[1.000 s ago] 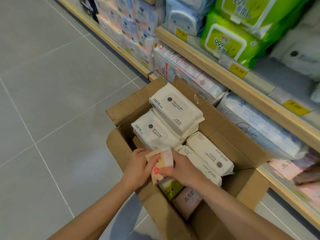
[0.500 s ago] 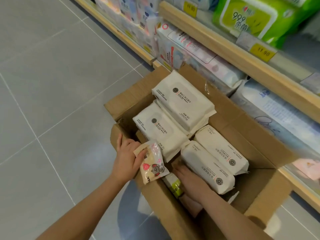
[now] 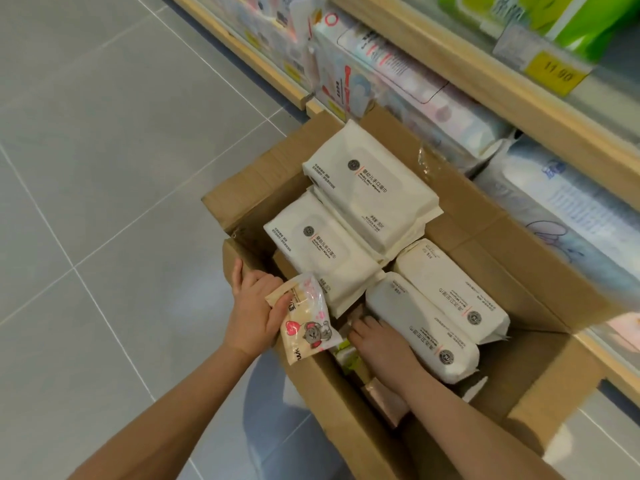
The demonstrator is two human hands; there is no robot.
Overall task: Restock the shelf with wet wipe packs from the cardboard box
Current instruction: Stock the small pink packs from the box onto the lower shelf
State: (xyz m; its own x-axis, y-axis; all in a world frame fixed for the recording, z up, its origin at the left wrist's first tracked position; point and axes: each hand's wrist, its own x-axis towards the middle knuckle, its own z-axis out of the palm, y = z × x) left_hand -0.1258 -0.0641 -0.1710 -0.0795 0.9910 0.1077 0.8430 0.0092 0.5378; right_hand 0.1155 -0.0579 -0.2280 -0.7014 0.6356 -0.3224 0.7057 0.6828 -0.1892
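Note:
An open cardboard box [image 3: 485, 216] stands on the floor against the shelf [image 3: 485, 84]. Several large cream wet wipe packs [image 3: 370, 188] lie inside it. My left hand [image 3: 252, 310] holds a small pack with a red heart and a cartoon animal [image 3: 308, 323] at the box's near left edge. My right hand [image 3: 377, 341] reaches down into the box beside a cream pack [image 3: 422, 327]; its fingertips are buried among small packs, so its hold is hidden. A green small pack [image 3: 346, 355] and a pinkish one [image 3: 384, 400] lie under my right forearm.
The lower shelf holds large blue and white packs [image 3: 571, 216] and red-and-white packs [image 3: 381, 77]. A yellow price tag [image 3: 554, 74] hangs on the upper shelf edge under green packs [image 3: 568, 19]. Grey tiled floor [image 3: 104, 168] spreads to the left.
My two hands came apart: the left kept the small heart pack and moved to the box's left edge, while the right went down deeper into the box. The view dropped closer.

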